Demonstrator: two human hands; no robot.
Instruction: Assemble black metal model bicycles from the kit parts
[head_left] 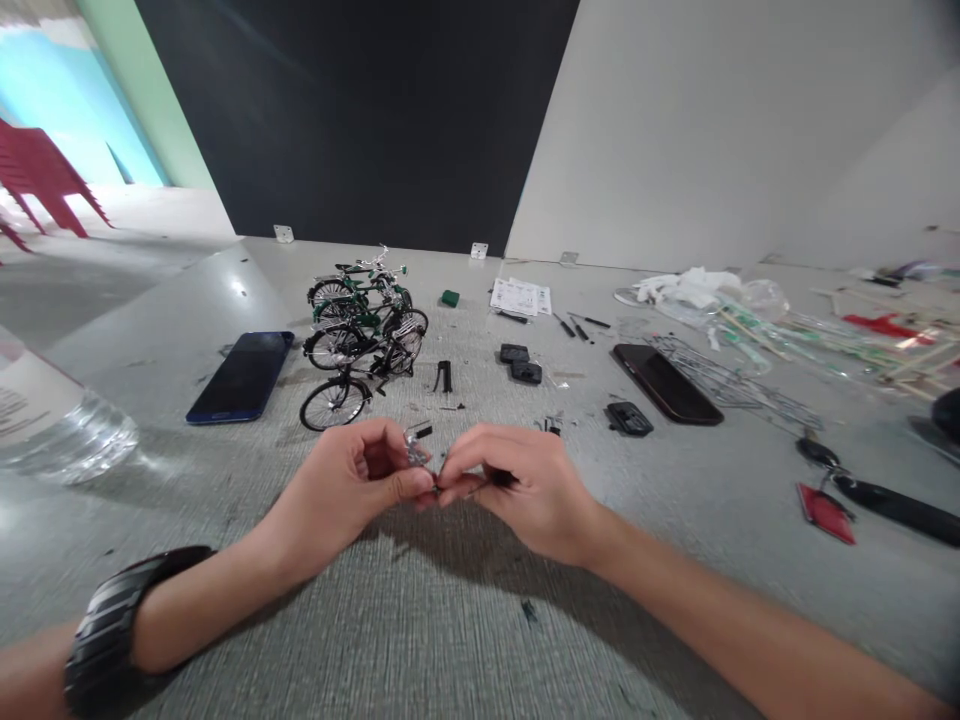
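My left hand (364,478) is closed in a pinch on a small metal part (415,447), silvery with a short black piece sticking out at its top. Fingertip to fingertip with it, my right hand (517,480) is also pinched shut, just right of the part; what it grips is too small to make out. Just beyond both hands, several model bicycles (334,402) stand in a row, black ones nearer and green ones behind. A small black piece (444,377) lies past the fingertips.
A blue phone (241,378) and a water bottle (60,420) are on the left. Black parts (526,372), small screwdrivers (577,328) and a paper sheet (520,297) lie beyond my right hand. Farther right are a dark phone (666,384), keys (817,452) and plastic wrappings (705,292).
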